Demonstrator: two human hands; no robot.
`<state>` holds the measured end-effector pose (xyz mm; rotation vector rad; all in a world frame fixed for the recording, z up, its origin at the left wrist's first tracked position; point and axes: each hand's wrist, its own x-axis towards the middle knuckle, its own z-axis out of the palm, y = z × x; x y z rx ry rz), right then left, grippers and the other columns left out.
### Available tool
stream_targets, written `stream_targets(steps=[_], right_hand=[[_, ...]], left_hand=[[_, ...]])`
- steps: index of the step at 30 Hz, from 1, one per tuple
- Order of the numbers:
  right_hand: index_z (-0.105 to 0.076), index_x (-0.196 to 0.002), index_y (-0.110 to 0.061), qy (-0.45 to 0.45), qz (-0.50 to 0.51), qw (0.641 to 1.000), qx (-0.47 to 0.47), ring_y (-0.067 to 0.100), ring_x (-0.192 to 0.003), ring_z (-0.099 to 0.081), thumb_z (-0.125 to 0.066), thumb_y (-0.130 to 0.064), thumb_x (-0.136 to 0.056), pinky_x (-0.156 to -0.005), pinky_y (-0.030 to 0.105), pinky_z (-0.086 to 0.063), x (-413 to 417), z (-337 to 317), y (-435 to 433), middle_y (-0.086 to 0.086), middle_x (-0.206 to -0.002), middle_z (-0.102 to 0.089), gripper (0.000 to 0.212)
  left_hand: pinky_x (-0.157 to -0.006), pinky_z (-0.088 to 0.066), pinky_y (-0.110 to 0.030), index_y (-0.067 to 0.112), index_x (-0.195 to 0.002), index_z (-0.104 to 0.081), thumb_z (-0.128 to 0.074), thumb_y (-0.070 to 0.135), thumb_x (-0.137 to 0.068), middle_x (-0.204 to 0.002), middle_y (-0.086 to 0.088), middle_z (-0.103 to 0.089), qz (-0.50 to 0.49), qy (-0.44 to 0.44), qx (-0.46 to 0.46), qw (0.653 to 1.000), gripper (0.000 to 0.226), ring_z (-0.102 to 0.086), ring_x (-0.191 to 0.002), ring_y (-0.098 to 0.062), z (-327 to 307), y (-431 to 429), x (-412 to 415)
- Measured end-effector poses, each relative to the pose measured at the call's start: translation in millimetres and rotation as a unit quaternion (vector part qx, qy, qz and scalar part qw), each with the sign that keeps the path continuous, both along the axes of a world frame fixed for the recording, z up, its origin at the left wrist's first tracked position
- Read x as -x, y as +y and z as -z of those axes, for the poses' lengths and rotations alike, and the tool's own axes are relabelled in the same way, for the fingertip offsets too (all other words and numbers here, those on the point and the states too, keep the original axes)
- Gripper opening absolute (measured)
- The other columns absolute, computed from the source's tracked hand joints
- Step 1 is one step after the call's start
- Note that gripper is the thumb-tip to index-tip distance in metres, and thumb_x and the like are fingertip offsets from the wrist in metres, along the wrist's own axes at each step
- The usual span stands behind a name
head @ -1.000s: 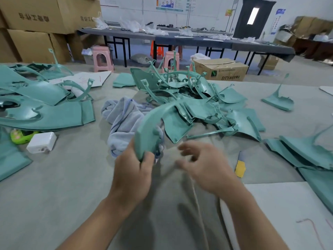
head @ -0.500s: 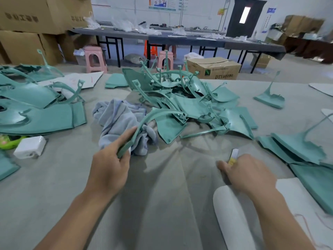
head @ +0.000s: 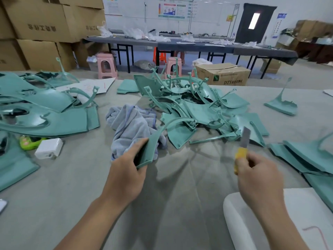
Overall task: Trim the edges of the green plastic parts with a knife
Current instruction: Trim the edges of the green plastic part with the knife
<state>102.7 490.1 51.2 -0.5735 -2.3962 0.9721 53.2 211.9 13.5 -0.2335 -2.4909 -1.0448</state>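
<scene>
My left hand [head: 126, 175]: grip clenched round the wide end of a curved green part [head: 150, 147], raised above the desk [head: 72, 186] beside a grey cloth [head: 131, 123]. My right hand [head: 257, 175]: grip grasping a yellow-handled knife [head: 242, 147], blade up. Pile of green parts [head: 198, 109] behind.

Stacked cardboard boxes [head: 45, 29], long grey tables [head: 180, 45], pink stools [head: 106, 66], dark door [head: 255, 23].
</scene>
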Motion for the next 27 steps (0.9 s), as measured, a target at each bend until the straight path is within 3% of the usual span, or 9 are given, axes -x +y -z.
stream_targets(steps=[1, 3, 6, 9, 12, 15, 17, 21, 27], right_hand=[[-0.062, -0.068, -0.015, 0.039, -0.067, 0.997, 0.031, 0.02, -0.061, -0.062, -0.054, -0.028, -0.098, -0.056, 0.038, -0.044, -1.7, -2.1, -13.0, 0.002, -0.06, -0.064, 0.034], [-0.069, -0.075, -0.019, 0.05, -0.197, 0.979, 0.029, 0.008, -0.064, -0.066, -0.058, -0.026, -0.094, -0.062, 0.029, -0.05, -1.1, -2.1, -39.3, -0.006, -0.067, -0.069, 0.022], [-0.062, -0.082, -0.018, 0.015, -0.333, 0.941, -0.048, 0.012, -0.068, -0.062, -0.056, -0.031, -0.098, -0.067, 0.038, -0.05, 16.4, -1.6, -66.0, -0.003, -0.071, -0.066, 0.021], [-0.052, -0.082, -0.021, 0.029, -0.389, 0.919, -0.058, 0.016, -0.068, -0.057, -0.055, -0.024, -0.099, -0.066, 0.039, -0.048, 37.8, -2.0, -70.0, -0.001, -0.071, -0.06, 0.017], [-0.051, -0.082, -0.016, 0.025, -0.414, 0.909, -0.04, 0.015, -0.066, -0.051, -0.055, -0.025, -0.098, -0.065, 0.039, -0.044, 44.1, 10.9, -63.2, 0.0, -0.069, -0.054, 0.019], [-0.051, -0.081, -0.016, 0.006, -0.448, 0.893, -0.039, 0.012, -0.065, -0.048, -0.056, -0.03, -0.1, -0.065, 0.038, -0.043, 42.1, 20.9, -56.0, -0.003, -0.069, -0.051, 0.024], [-0.05, -0.079, -0.019, 0.011, -0.462, 0.886, -0.037, 0.012, -0.065, -0.048, -0.054, -0.031, -0.1, -0.064, 0.038, -0.042, 42.4, 20.8, -51.8, -0.004, -0.07, -0.05, 0.024], [-0.053, -0.08, -0.029, 0.024, -0.464, 0.88, -0.102, 0.013, -0.069, -0.053, -0.056, -0.027, -0.1, -0.058, 0.021, -0.039, 45.1, 19.1, -50.7, -0.007, -0.072, -0.055, 0.02], [-0.06, -0.081, -0.015, 0.01, -0.232, 0.97, -0.075, 0.021, -0.068, -0.055, -0.054, -0.028, -0.103, -0.062, 0.039, -0.04, 75.9, 26.4, -38.0, -0.003, -0.067, -0.058, 0.027]], left_hand=[[-0.068, -0.037, -0.006, 0.056, -0.131, -0.044, -0.067, 0.013, -0.086, -0.101, 0.031, -0.06, -0.007, 0.0, 0.007, 1.0, 0.066, -0.056, -0.096, -0.007, 1.0, -0.5, 0.8], [-0.067, -0.039, -0.014, 0.05, -0.133, -0.048, -0.068, 0.014, -0.083, -0.1, 0.02, -0.066, -0.016, 0.0, 0.011, 1.0, 0.065, -0.055, -0.095, -0.011, 3.8, -0.6, 2.0], [-0.078, -0.031, 0.001, 0.037, -0.142, -0.049, -0.069, 0.012, -0.082, -0.125, 0.006, -0.068, -0.013, -0.022, 0.011, 1.0, 0.069, -0.046, -0.111, -0.013, 7.8, -0.1, 3.1], [-0.086, -0.021, 0.007, 0.033, -0.146, -0.048, -0.069, 0.011, -0.082, -0.138, 0.006, -0.062, -0.014, -0.042, 0.019, 0.999, 0.071, -0.042, -0.119, -0.009, 7.6, -1.4, 4.5], [-0.089, -0.027, 0.002, 0.035, -0.147, -0.048, -0.067, 0.016, -0.086, -0.14, 0.011, -0.06, -0.018, -0.054, 0.031, 0.998, 0.066, -0.052, -0.12, -0.01, 3.9, -2.1, 3.4], [-0.095, -0.034, -0.009, 0.036, -0.149, -0.045, -0.064, 0.014, -0.088, -0.142, 0.01, -0.059, -0.035, -0.062, 0.048, 0.996, 0.068, -0.05, -0.124, -0.011, 1.8, -0.3, 4.7], [-0.099, -0.03, -0.01, 0.033, -0.15, -0.045, -0.059, 0.005, -0.088, -0.144, 0.006, -0.057, -0.038, -0.064, 0.049, 0.996, 0.07, -0.043, -0.126, -0.01, 1.9, 4.1, 5.3], [-0.104, -0.03, -0.019, 0.028, -0.154, -0.04, -0.052, -0.006, -0.089, -0.152, 0.003, -0.05, -0.036, -0.066, 0.08, 0.994, 0.074, -0.048, -0.133, -0.02, 5.9, 12.0, 2.3], [-0.1, -0.032, -0.021, 0.032, -0.154, -0.039, -0.048, -0.008, -0.089, -0.15, 0.001, -0.052, -0.032, -0.062, 0.099, 0.993, 0.077, -0.048, -0.131, -0.024, 6.8, 9.7, 0.4]])
